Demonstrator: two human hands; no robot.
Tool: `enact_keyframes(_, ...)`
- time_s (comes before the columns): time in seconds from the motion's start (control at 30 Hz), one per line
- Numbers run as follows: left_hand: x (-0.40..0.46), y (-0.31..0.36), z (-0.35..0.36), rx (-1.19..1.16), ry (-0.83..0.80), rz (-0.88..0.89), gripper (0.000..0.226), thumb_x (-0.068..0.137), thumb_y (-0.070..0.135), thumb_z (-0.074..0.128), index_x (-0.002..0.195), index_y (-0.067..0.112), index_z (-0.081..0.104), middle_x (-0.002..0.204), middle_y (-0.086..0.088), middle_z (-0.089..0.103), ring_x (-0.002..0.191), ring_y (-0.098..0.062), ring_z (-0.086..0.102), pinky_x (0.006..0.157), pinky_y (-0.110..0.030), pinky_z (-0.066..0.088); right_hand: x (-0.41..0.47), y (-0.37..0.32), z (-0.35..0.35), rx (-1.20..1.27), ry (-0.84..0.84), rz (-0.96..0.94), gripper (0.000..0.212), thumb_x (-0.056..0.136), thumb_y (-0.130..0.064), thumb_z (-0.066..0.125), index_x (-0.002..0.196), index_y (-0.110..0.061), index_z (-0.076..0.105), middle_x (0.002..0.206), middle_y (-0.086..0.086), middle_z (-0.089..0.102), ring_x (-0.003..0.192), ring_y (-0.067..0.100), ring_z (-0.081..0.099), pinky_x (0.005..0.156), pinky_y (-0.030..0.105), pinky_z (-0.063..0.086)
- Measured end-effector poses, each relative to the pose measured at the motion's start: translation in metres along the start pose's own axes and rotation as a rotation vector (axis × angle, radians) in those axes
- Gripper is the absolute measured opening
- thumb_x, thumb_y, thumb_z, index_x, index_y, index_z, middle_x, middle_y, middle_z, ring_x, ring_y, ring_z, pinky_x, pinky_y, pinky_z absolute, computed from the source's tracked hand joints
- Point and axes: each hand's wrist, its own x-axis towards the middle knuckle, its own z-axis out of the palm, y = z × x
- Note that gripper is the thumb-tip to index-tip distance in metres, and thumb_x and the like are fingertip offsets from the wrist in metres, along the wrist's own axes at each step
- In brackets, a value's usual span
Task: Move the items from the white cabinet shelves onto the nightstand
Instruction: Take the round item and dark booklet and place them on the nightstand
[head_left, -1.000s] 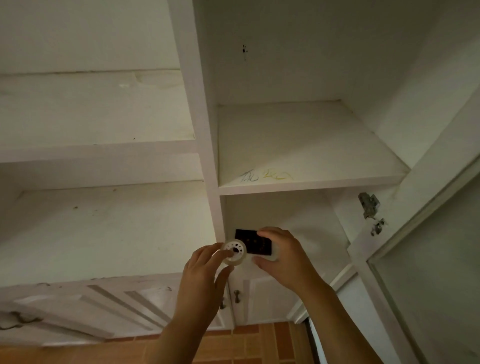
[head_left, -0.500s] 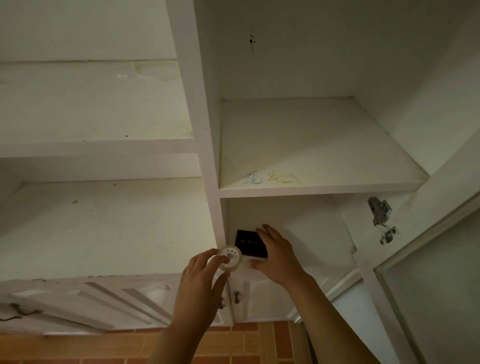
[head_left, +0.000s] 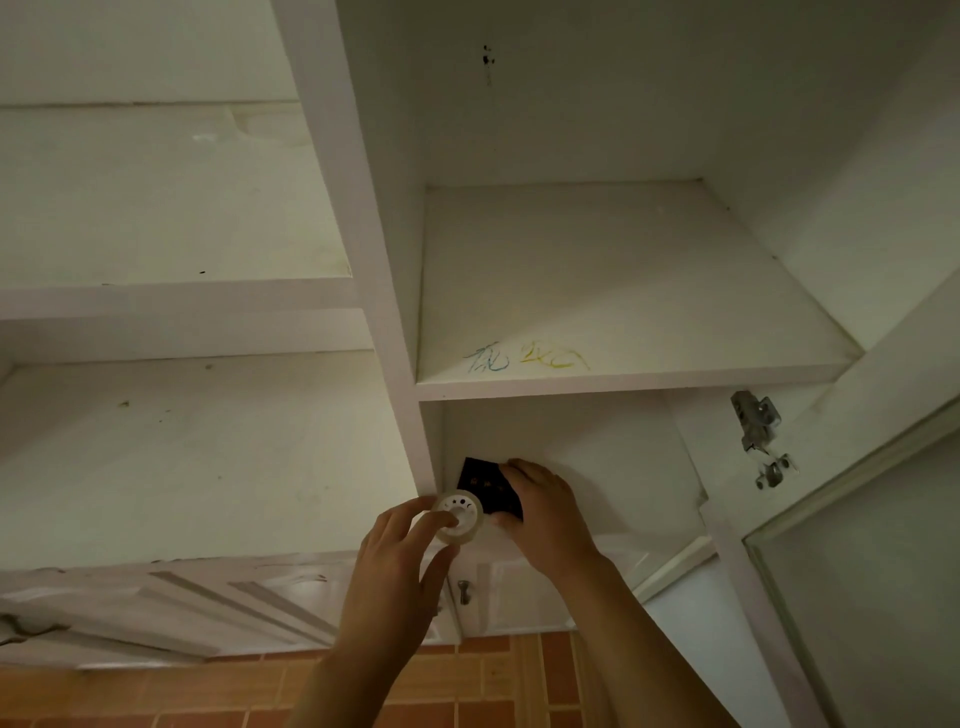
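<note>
The flat black square panel (head_left: 485, 491) lay at the lower right shelf's (head_left: 597, 467) front-left corner, under the right hand's (head_left: 545, 512) curled fingers. The left hand (head_left: 397, 558) pinched a small white tape roll (head_left: 460, 517) just beside it.

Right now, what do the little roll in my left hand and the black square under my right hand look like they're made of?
The roll looks like clear glossy plastic tape on a white printed core, since its rim is see-through. The black square looks like a thin rigid card or plastic plate with a matte finish and small orange marks; I can't tell which.
</note>
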Motion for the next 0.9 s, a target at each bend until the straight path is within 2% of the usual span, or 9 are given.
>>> enact_keyframes(0.23, -0.001, 0.004, -0.003, -0.001, -0.001, 0.025, 0.036, 0.083, 0.026, 0.086, 0.117, 0.026, 0.073, 0.133, -0.001, 0.069, 0.122, -0.028, 0.065, 0.1, -0.049, 0.054, -0.002, -0.006, -0.003, -0.02, 0.0, 0.023, 0.06, 0.09, -0.036, 0.073, 0.145, -0.019, 0.055, 0.139, 0.003, 0.059, 0.127, 0.025, 0.052, 0.107, 0.04, 0.046)
enact_keyframes(0.47, -0.007, 0.002, -0.005, -0.006, -0.001, 0.035, 0.035, 0.084, 0.026, 0.085, 0.117, 0.027, 0.073, 0.134, 0.0, 0.068, 0.122, -0.027, 0.065, 0.101, -0.048, 0.054, -0.016, -0.01, 0.004, -0.042, 0.128, 0.054, 0.041, 0.08, -0.043, 0.073, 0.114, -0.021, 0.069, 0.109, -0.003, 0.069, 0.101, 0.02, 0.061, 0.089, 0.038, 0.052)
enact_keyframes(0.57, -0.011, 0.001, -0.008, -0.007, -0.001, 0.04, 0.034, 0.086, 0.027, 0.083, 0.118, 0.027, 0.072, 0.134, 0.0, 0.068, 0.123, -0.026, 0.063, 0.101, -0.047, 0.055, -0.025, -0.008, 0.004, -0.043, 0.159, 0.058, 0.037, 0.074, -0.045, 0.074, 0.104, -0.023, 0.07, 0.098, -0.006, 0.07, 0.09, 0.018, 0.064, 0.086, 0.039, 0.052)
enact_keyframes(0.73, -0.018, 0.003, -0.015, 0.0, 0.009, 0.055, 0.034, 0.088, 0.027, 0.081, 0.12, 0.025, 0.072, 0.134, -0.001, 0.067, 0.124, -0.026, 0.062, 0.1, -0.044, 0.053, -0.04, -0.008, 0.001, -0.024, 0.175, 0.069, 0.037, 0.069, -0.044, 0.075, 0.1, -0.025, 0.07, 0.09, -0.008, 0.069, 0.085, 0.017, 0.064, 0.087, 0.04, 0.051)
enact_keyframes(0.9, -0.032, -0.001, -0.02, -0.023, 0.012, 0.031, 0.035, 0.088, 0.026, 0.08, 0.122, 0.025, 0.071, 0.135, 0.0, 0.067, 0.125, -0.025, 0.061, 0.102, -0.048, 0.055, -0.059, -0.008, 0.002, 0.021, 0.211, 0.087, 0.038, 0.071, -0.043, 0.08, 0.104, -0.025, 0.071, 0.094, -0.009, 0.071, 0.088, 0.016, 0.066, 0.092, 0.04, 0.051)
